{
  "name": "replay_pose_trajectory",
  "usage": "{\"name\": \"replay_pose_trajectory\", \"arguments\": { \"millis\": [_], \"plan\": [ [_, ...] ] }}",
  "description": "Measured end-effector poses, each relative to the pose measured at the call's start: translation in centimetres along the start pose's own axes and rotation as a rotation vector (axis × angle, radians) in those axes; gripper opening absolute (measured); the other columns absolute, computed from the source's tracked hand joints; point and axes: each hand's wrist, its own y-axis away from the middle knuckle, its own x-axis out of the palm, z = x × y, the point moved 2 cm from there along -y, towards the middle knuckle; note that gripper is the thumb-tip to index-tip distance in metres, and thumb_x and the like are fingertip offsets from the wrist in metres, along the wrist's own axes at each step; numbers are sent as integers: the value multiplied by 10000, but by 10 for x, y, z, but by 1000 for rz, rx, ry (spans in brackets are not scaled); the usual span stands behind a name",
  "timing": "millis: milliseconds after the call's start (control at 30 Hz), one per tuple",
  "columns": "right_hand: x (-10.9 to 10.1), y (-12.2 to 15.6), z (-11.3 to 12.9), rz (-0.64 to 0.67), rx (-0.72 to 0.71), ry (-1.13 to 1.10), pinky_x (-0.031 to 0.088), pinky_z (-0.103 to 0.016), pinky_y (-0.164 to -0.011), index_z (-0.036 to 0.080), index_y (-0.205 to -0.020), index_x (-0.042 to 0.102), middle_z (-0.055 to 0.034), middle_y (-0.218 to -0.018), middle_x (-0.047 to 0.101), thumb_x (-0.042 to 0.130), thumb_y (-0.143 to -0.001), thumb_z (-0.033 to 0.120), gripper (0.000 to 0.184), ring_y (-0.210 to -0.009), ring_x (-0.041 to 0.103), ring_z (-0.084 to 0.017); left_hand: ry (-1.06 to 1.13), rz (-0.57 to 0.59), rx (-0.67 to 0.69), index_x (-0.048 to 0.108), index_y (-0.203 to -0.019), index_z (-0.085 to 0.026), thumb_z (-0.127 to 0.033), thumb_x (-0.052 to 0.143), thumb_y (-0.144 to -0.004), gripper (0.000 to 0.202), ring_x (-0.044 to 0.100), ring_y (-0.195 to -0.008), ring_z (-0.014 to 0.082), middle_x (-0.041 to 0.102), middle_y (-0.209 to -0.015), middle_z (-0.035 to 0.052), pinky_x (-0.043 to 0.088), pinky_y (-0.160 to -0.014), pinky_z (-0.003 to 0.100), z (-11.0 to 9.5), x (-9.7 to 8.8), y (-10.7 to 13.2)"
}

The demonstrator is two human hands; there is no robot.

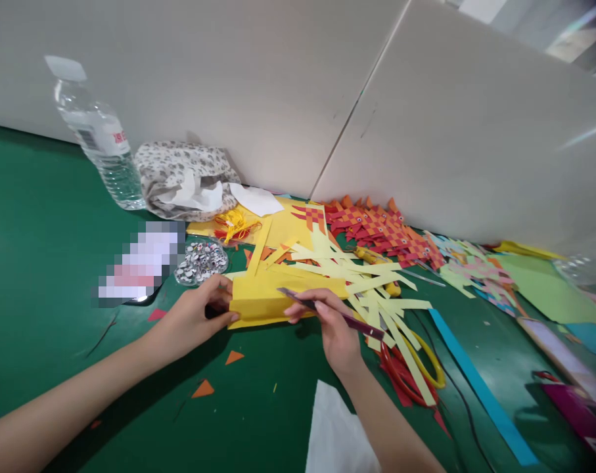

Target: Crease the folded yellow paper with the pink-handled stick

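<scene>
A folded piece of yellow paper (261,305) stands raised on the table in front of me. My left hand (206,312) grips its left end, the thumb at the lower front edge and the fingers curled behind. In my right hand (334,328) is a slim dark-red craft knife (354,324), its grey tip pointing left over the front of the paper. The fingers of that hand also rest against the paper's right part. Pale yellow paper strips (371,282) lie heaped just behind and to the right.
Red-and-orange woven paper fish (376,226) are piled by the partition. A water bottle (100,138), a patterned tissue bag (184,174), a phone (142,263) and a bag of googly eyes (202,261) stand left. Red-handled scissors (401,378) and a blue strip (480,384) lie right.
</scene>
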Motion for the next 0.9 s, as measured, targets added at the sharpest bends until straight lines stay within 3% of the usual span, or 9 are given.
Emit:
{"name": "replay_pose_trajectory", "arguments": {
  "millis": [100,200,333,433,533,667,900],
  "plan": [
    [-1,-2,0,35,60,32,526,-343,-725,209,-851,724,-18,-663,711,564,-891,312,194,-643,668,-180,-7,-61,18,344,-795,-233,-261,578,-782,236,597,-662,126,600,-732,-48,471,-598,219,3,-1,-2],
    [-2,-2,-1,36,115,90,519,-306,-611,209,-761,736,-5,-563,667,616,-858,356,213,-526,617,-156,-82,-98,66,314,-704,-223,-240,555,-779,253,547,-614,101,561,-682,-59,430,-561,189,5,-4,-3],
    [1,-1,2,58,102,119,520,-299,-581,206,-758,748,-18,-569,671,616,-850,414,263,-533,620,-160,-150,-27,131,449,-635,-196,-234,490,-826,199,554,-604,107,566,-624,-37,436,-583,192,4,-6,-4],
    [5,1,4,46,138,158,529,-299,-588,196,-835,734,-24,-605,675,579,-875,417,273,-573,644,-166,-182,23,202,607,-694,-196,-178,443,-840,221,618,-687,127,652,-723,-2,477,-673,216,1,-7,-3],
    [10,3,9,12,121,204,523,-283,-590,208,-920,665,-5,-624,676,609,-858,348,164,-603,655,-165,-191,33,281,678,-828,-214,-192,422,-886,264,649,-766,144,687,-821,24,502,-743,236,-2,-6,-1],
    [16,2,16,11,73,312,515,-271,-612,210,-764,635,-10,-643,688,680,-782,266,75,-634,656,-164,-197,56,322,683,-956,-226,-223,426,-918,259,661,-861,159,704,-925,47,516,-797,248,-3,-2,1],
    [18,-6,10,13,406,314,458,-223,-473,184,-664,695,-7,-554,661,759,-692,390,217,-498,607,-129,-231,22,309,656,-1046,-227,-223,484,-872,245,672,-917,167,712,-1022,40,528,-853,268,-2,0,1]
  ]
}}
